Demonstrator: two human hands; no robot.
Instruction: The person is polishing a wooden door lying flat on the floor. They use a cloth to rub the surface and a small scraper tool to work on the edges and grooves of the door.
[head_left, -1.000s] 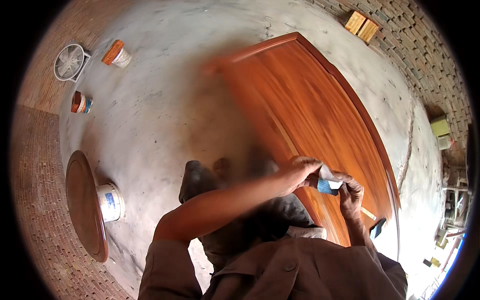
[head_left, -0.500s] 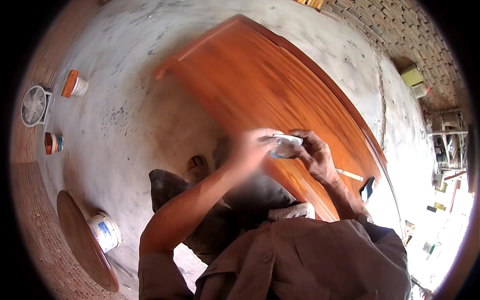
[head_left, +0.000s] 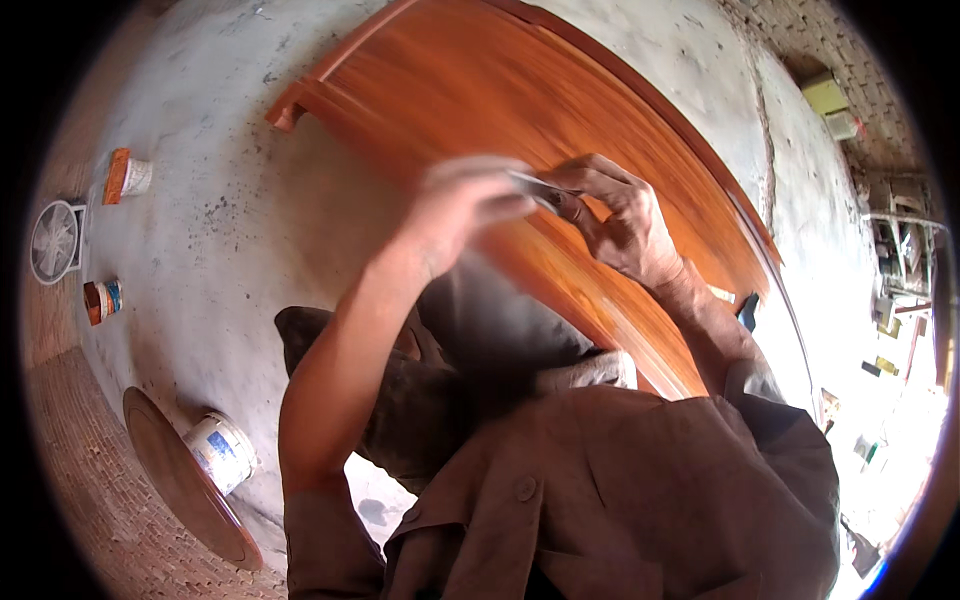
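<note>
In front of my chest, both hands are raised over a large varnished orange-brown wooden panel (head_left: 440,85). Between them is a thin, flat grey piece (head_left: 533,187), seen nearly edge-on; its exact kind does not show. My left hand (head_left: 455,205), smeared by motion, has its fingers closed at the left end of the piece. The fingers of my right hand (head_left: 625,225) are bent and pinch its other end. Near my right forearm, a pale strip (head_left: 721,294) and a small dark object (head_left: 748,311) lie at the panel's edge.
To the left, a white bucket (head_left: 221,452) stands by a tilted oval wooden board (head_left: 180,470). Farther off are two small tubs (head_left: 138,178) (head_left: 113,296) with reddish blocks and a white fan (head_left: 58,242). Cluttered shelving (head_left: 905,250) stands at the far right.
Both hands have risen in view, away from my body, with the grey piece. Its broad face showed before; now it is almost edge-on. The whole view has shifted slightly.
</note>
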